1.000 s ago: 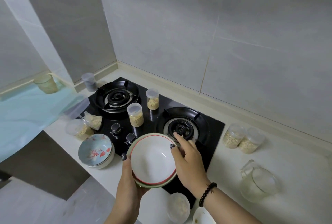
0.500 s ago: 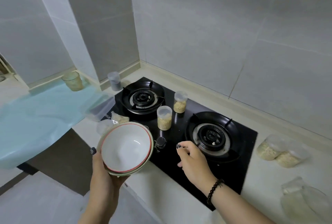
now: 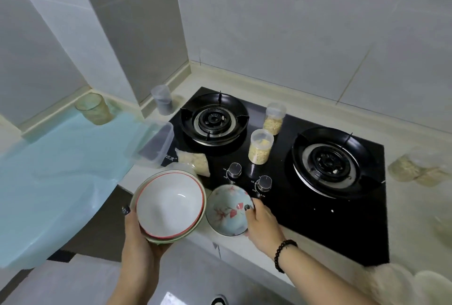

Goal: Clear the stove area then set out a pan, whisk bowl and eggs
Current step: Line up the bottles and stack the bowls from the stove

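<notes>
Bowls, glossy ceramic, fill both hands. The left hand cups a nested stack of white bowls with red and pale green rims, held off the desk's front edge. The right hand pinches the rim of a pale blue flowered bowl at the desk edge, just before the black glass stove. Two clear plastic jars of yellowish bits stand between the round burners.
</notes>
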The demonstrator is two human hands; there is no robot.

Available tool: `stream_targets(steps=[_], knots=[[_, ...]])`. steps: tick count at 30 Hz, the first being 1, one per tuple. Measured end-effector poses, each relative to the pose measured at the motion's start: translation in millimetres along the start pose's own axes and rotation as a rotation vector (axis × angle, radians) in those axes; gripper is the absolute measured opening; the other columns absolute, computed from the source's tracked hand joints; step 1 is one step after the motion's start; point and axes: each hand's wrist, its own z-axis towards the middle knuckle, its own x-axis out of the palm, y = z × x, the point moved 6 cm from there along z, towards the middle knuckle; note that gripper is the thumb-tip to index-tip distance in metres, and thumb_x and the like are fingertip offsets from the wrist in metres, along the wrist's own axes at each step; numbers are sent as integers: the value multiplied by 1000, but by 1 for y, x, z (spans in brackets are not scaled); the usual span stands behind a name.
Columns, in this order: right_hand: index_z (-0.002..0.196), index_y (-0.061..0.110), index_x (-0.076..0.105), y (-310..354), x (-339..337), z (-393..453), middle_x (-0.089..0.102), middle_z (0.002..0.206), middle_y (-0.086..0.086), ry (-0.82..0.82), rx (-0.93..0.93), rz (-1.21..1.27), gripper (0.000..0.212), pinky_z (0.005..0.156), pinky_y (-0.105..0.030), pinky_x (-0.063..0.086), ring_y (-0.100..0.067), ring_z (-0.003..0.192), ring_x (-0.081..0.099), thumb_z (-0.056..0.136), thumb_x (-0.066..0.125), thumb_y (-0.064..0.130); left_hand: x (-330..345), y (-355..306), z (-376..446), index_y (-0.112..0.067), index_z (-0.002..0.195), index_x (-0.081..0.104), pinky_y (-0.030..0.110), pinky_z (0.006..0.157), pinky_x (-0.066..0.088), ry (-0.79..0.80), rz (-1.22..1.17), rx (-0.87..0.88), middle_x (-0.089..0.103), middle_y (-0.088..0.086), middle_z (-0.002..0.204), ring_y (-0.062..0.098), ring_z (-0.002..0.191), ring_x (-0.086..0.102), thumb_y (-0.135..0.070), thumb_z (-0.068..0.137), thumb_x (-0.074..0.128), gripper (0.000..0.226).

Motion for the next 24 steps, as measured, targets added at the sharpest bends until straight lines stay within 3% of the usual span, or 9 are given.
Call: stream_targets(steps=[6, 10, 14, 18, 21, 24], knots=[[125, 13, 47, 0, 6, -2, 52, 119, -9, -80, 54, -51, 29, 85, -42, 55, -26, 104, 57, 101, 32, 19, -8, 5, 13, -42, 117, 62, 49, 84, 54, 58, 90, -61, 63, -2, 123, 25, 113, 59, -47, 94, 43, 30], [123, 4, 46, -3, 8, -2, 53, 121, -14, -123, 84, -108, 28, 76, -28, 48, -24, 104, 53, 101, 31, 13, -17, 9, 14, -39, 95, 62, 51, 89, 51, 21, 101, -105, 64, -4, 105, 23, 101, 60, -49, 96, 41, 23], [120, 4, 46, -10, 8, -3, 54, 120, -16, -149, 120, -3, 24, 76, -42, 59, -31, 106, 58, 99, 38, 11, -24, 9, 19, -36, 89, 61, 45, 86, 51, 48, 120, -91, 63, -6, 96, 18, 93, 59, -43, 100, 37, 27], [113, 8, 44, -10, 4, -15, 51, 120, -15, -164, 126, 75, 15, 71, -43, 61, -31, 104, 59, 99, 40, 8, -28, 14, 25, -33, 83, 56, 34, 73, 48, 76, 190, -83, 60, -2, 90, 15, 83, 56, -36, 103, 32, 31], [113, 12, 43, 1, -6, -30, 51, 119, -12, -184, 80, 109, 15, 61, -32, 61, -31, 99, 64, 102, 34, 10, -22, 13, 20, -29, 85, 58, 31, 73, 47, 130, 290, -44, 61, -1, 88, 13, 80, 56, -25, 103, 29, 34], [117, 9, 46, 19, -20, -43, 56, 114, -11, -181, 42, 149, 21, 50, -19, 54, -25, 75, 71, 102, 31, 12, -20, 18, 22, -31, 91, 61, 37, 77, 50, 150, 347, -12, 64, -2, 94, 14, 89, 59, -30, 103, 29, 34]])
